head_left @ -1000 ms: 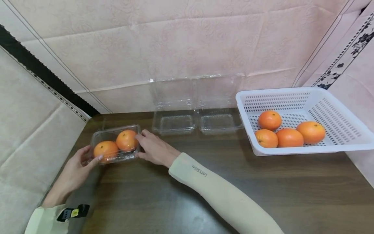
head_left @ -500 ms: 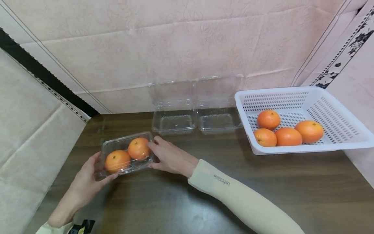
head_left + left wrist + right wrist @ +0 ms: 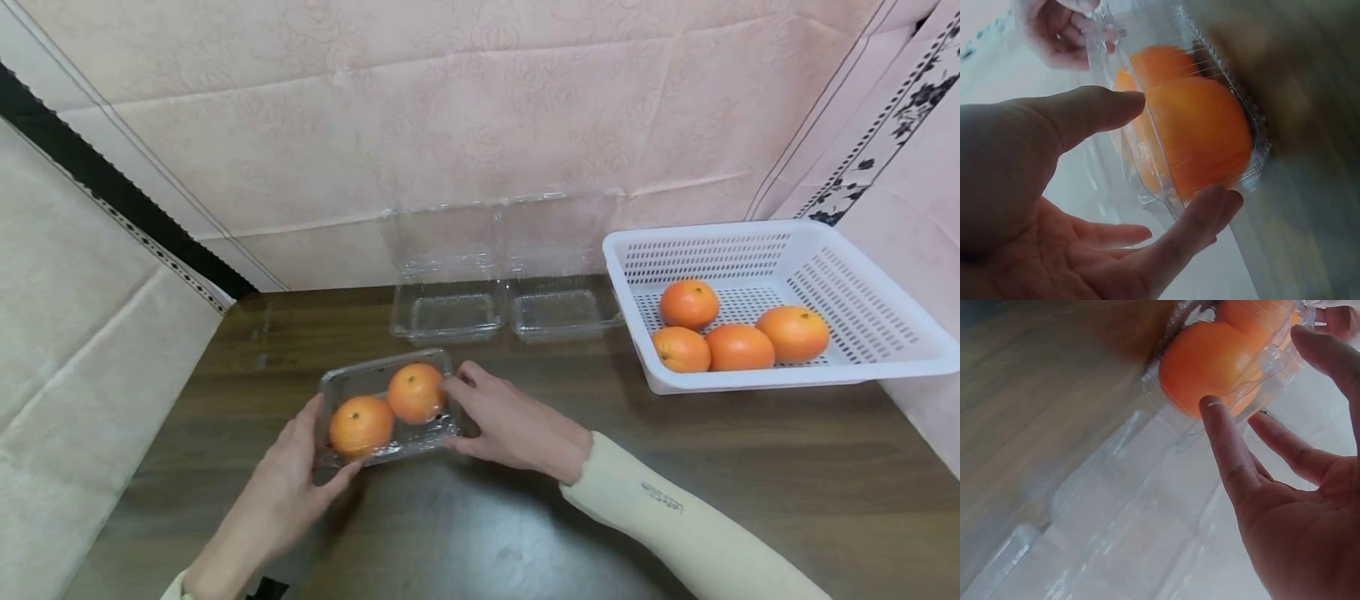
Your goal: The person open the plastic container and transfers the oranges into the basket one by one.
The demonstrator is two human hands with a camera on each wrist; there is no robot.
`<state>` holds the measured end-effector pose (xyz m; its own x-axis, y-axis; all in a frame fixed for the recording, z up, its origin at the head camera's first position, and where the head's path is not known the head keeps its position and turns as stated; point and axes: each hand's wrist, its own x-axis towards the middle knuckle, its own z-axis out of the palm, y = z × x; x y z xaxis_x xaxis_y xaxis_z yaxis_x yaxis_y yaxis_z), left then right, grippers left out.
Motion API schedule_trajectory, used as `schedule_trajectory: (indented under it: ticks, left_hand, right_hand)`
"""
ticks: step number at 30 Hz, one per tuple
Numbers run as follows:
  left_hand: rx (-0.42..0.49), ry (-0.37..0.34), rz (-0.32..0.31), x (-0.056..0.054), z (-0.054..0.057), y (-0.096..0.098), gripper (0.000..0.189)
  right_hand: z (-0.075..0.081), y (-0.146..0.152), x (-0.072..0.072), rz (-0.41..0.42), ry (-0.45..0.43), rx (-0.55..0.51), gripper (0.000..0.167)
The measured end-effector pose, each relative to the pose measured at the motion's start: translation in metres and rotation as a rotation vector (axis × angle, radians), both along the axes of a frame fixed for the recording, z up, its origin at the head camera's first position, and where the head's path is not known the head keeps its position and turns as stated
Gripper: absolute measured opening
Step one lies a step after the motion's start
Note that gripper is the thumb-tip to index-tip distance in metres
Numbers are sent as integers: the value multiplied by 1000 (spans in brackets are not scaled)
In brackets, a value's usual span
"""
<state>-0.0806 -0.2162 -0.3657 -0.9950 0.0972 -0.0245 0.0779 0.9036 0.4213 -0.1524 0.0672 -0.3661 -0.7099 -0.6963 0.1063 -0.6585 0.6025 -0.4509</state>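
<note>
A clear plastic clamshell box (image 3: pixel 405 437) with two oranges (image 3: pixel 362 426) inside is between my hands, left of the table's middle in the head view. My left hand (image 3: pixel 288 475) grips its left end, thumb at the near edge and fingers round the far side. At the right end my right hand (image 3: pixel 517 421) holds the box with thumb and fingers spread over its corners. In the left wrist view the thumb and fingertips meet the clear wall beside an orange (image 3: pixel 1200 134). The right wrist view has my fingertips against the box near the other orange (image 3: pixel 1207 369).
Two more clear clamshell boxes (image 3: pixel 450 312) stand side by side at the table's back edge, lids raised against the cloth-covered wall (image 3: pixel 480 125). To the right, a white perforated basket (image 3: pixel 877 371) holds several oranges (image 3: pixel 738 347). The wooden table (image 3: pixel 480 542) spreads out in front.
Both hands have carried the box of oranges rightward and somewhat nearer along the table. The basket and the two raised-lid boxes have stayed in place.
</note>
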Motion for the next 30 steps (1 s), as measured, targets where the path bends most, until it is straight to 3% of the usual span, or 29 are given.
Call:
schedule_trajectory:
  ticks: [4,12,23,30]
  left_hand:
    - [-14,18,-16,-1,2,25,95]
    - [-5,-24,-44,-11,2,70,92]
    - [20,120,-169,-22,-10,117,86]
    - [-36,200,-235,-26,-12,138,80]
  right_hand:
    - [0,23,7,-45,32,-12,55]
    - [1,60,18,-152,52,3,57]
    - [5,101,22,-238,118,70,56]
    - [14,116,22,-274,131,173,54]
